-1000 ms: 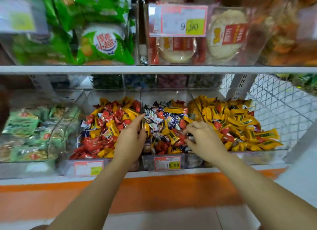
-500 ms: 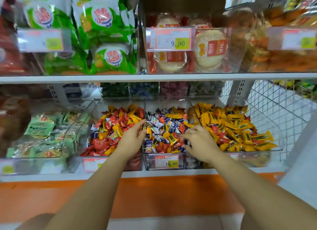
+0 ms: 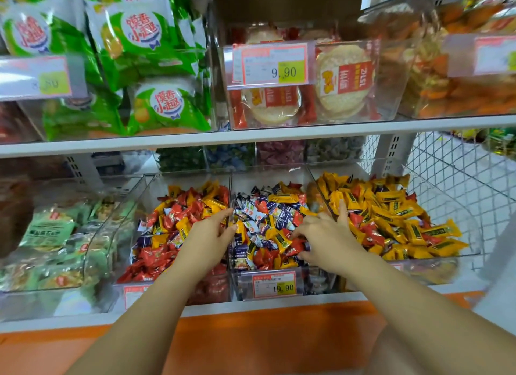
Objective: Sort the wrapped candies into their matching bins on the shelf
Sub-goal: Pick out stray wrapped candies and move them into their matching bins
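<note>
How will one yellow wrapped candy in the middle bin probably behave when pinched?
The yellow candy looks small, so probably light. Its glossy wrapper may slip. Heaped loosely in the middle bin, it will likely disturb neighbours when lifted.

three candy bins side by side on lower shelf (image 3: 251, 309): left bin (image 3: 156, 190), middle bin (image 3: 268, 176), right bin (image 3: 446, 207); snack bins (image 3: 307, 117) above.

Head-worn view, close, down onto bins (image 3: 268, 176)
</note>
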Demonstrator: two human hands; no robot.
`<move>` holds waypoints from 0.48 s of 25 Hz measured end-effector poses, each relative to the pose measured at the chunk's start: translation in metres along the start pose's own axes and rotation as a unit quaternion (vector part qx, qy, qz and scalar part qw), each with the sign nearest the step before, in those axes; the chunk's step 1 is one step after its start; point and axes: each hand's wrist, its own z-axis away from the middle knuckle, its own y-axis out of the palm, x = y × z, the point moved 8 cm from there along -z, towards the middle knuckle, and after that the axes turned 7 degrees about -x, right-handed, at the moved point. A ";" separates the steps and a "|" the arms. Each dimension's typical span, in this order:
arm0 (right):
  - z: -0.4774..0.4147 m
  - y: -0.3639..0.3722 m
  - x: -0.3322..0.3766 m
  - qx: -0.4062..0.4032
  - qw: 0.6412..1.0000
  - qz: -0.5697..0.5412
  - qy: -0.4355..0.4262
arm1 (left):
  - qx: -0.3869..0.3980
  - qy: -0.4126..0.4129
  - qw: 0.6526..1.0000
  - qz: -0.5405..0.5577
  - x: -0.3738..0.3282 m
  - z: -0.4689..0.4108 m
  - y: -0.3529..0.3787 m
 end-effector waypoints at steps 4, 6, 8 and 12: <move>-0.016 0.003 0.009 0.021 0.997 0.070 -0.039 | -0.015 -0.017 1.000 0.021 0.001 -0.008 -0.005; -0.021 0.010 0.013 0.038 0.994 0.076 -0.062 | -0.017 -0.020 0.996 0.083 0.003 0.000 -0.004; -0.023 0.015 0.015 0.049 0.996 0.027 -0.066 | -0.030 -0.010 0.994 0.109 0.008 0.001 -0.002; -0.027 0.010 0.009 0.003 0.995 -0.094 -0.046 | -0.061 0.039 0.990 0.122 0.017 -0.006 0.002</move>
